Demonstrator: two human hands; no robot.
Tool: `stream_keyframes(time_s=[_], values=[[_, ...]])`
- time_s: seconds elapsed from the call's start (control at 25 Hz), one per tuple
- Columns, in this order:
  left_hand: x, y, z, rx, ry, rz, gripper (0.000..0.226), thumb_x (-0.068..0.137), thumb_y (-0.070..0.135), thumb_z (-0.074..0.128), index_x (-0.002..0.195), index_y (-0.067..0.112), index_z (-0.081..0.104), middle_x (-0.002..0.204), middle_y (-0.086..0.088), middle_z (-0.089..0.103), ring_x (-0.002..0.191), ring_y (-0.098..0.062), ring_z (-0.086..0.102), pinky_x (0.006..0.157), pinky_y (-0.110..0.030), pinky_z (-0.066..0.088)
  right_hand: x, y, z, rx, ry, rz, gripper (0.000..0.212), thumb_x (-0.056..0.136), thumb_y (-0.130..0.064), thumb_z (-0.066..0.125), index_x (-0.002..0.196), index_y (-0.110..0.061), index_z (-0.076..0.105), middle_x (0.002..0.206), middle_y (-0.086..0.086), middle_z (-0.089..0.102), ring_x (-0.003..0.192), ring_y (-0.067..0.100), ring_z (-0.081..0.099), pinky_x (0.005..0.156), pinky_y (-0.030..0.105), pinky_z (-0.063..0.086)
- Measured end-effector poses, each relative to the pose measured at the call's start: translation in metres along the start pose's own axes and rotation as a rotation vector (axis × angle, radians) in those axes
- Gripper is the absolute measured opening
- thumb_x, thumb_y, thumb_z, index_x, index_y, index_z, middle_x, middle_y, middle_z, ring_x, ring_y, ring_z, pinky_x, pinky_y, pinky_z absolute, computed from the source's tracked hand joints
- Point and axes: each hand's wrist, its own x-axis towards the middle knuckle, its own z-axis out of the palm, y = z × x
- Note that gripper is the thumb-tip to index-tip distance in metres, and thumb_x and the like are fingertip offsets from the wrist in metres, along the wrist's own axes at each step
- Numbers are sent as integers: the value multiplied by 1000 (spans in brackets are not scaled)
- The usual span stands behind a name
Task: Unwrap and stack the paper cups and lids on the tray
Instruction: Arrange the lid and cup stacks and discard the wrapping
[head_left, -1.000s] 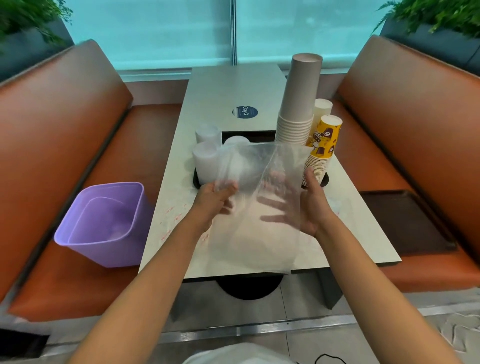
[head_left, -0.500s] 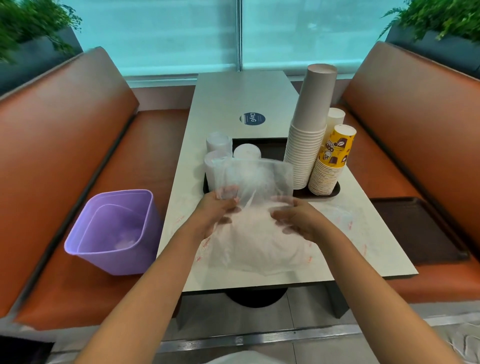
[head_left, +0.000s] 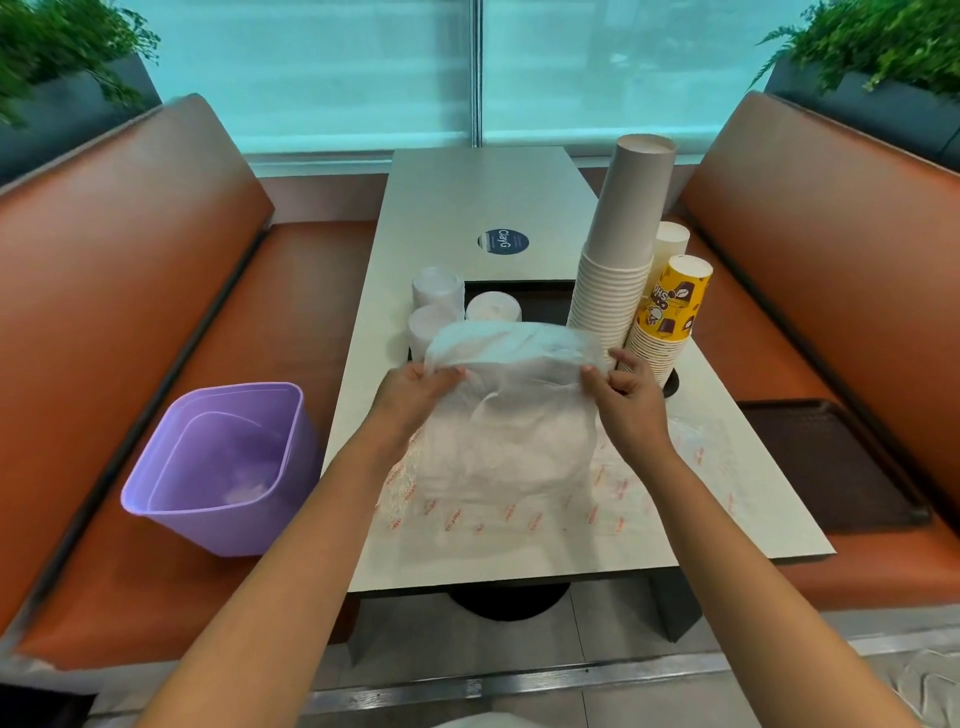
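Both hands pinched a clear wrapper (head_left: 511, 410) above the table (head_left: 483, 197), the left hand (head_left: 415, 389) at its left top edge and the right hand (head_left: 626, 395) at its right. Behind it the tray (head_left: 524, 296) held three lid stacks (head_left: 439, 291) on the left and the cups on the right: a tall grey stack (head_left: 621, 244), a white stack (head_left: 670, 241) and a yellow stack (head_left: 670, 312).
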Motion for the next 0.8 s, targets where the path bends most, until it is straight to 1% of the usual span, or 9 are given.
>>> stream_keyframes(time_s=[0.12, 0.2, 0.24, 0.32, 0.36, 0.48, 0.6, 0.68, 0.8], values=[[-2, 5, 2, -79, -8, 267, 48, 80, 13, 71, 125, 7, 59, 115, 34, 52, 99, 24, 49, 81, -1, 40, 1, -8, -4, 67, -36, -123, 39, 91, -19, 61, 59, 4, 61, 145, -17, 34, 110, -32, 31, 105, 31, 31], [-5, 9, 0, -154, -89, 425, 31, 71, 23, 73, 100, 32, 75, 136, 20, 49, 124, 7, 42, 99, -9, 35, -1, -16, -9, 223, -99, -167, 39, 92, -18, 58, 54, -8, 59, 144, -19, 36, 120, -22, 31, 104, 29, 31], [-9, 14, 0, -162, -137, 446, 19, 67, 28, 71, 81, 39, 77, 139, 12, 48, 128, -2, 42, 101, -11, 34, -3, -22, -11, 266, -120, -179, 32, 92, -20, 55, 64, -10, 66, 138, -20, 42, 125, -11, 36, 102, 27, 34], [-10, 20, 2, -167, -159, 424, 10, 69, 30, 68, 64, 33, 76, 120, 16, 63, 118, -6, 51, 102, -19, 36, -5, -33, -16, 323, -181, -161, 24, 95, -24, 49, 94, -13, 70, 115, -18, 61, 111, 1, 52, 88, 24, 43], [-8, 20, 3, -166, -129, 400, 15, 75, 28, 69, 62, 31, 76, 104, 19, 69, 109, -9, 57, 101, -27, 38, -6, -38, -18, 348, -215, -135, 23, 94, -27, 50, 92, -15, 69, 97, -17, 67, 96, 2, 58, 78, 22, 47], [-4, 26, 9, -119, -21, 336, 24, 85, 21, 66, 63, 24, 73, 77, 15, 72, 88, -8, 64, 92, -33, 47, 0, -45, -21, 224, -300, -64, 12, 90, -22, 61, 80, -18, 65, 74, -7, 66, 71, 6, 62, 61, 22, 49], [-2, 27, 8, -92, -12, 315, 18, 80, 20, 70, 64, 15, 64, 73, 14, 71, 77, -5, 62, 76, -25, 50, 6, -47, -17, 61, -144, -59, 21, 93, -13, 56, 73, -18, 56, 70, -4, 54, 65, 7, 50, 61, 16, 42], [-4, 24, 6, 2, -19, 227, 8, 83, 19, 70, 75, 19, 67, 80, 8, 68, 74, -11, 58, 61, -20, 45, 8, -48, -15, 40, 1, -108, 28, 94, -12, 53, 68, -19, 47, 66, -4, 45, 61, 7, 39, 54, 12, 34], [-8, 22, 8, 293, 257, 224, 33, 80, 28, 73, 102, 14, 54, 117, -6, 53, 96, -19, 52, 79, -29, 45, 11, -53, -16, -14, -55, -214, 28, 93, -13, 56, 69, -23, 48, 69, -8, 47, 65, 3, 41, 56, 8, 33]])
